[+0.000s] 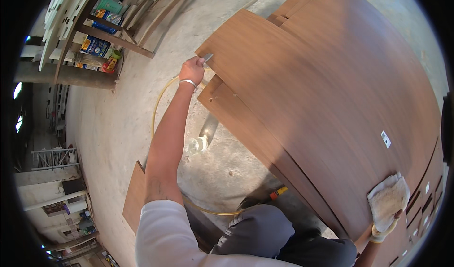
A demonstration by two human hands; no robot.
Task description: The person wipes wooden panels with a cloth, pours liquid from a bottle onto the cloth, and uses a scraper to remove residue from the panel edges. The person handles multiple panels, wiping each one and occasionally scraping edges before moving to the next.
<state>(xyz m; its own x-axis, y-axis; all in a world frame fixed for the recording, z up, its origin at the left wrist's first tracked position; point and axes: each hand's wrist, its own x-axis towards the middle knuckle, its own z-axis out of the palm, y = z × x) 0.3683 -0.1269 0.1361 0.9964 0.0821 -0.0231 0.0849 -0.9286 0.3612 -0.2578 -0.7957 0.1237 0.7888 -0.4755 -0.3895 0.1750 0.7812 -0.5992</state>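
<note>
My left hand, a bracelet at its wrist, is closed on a small flat metal blade. That blade meets the left corner of a large brown wood-grain panel. At the lower right, my right hand is partly hidden and has pale cloth, perhaps a glove, around it. It holds a folded whitish rag with brownish stains against the panel's near right part. A white label lies on the panel above the rag. Another brown board shows beneath, its edge jutting out to the left.
A yellow hose curls over the concrete floor by my left arm. An orange-and-yellow tool end lies near my knee. Wooden frames and colourful packages stand at the far left. More labelled boards sit at the right.
</note>
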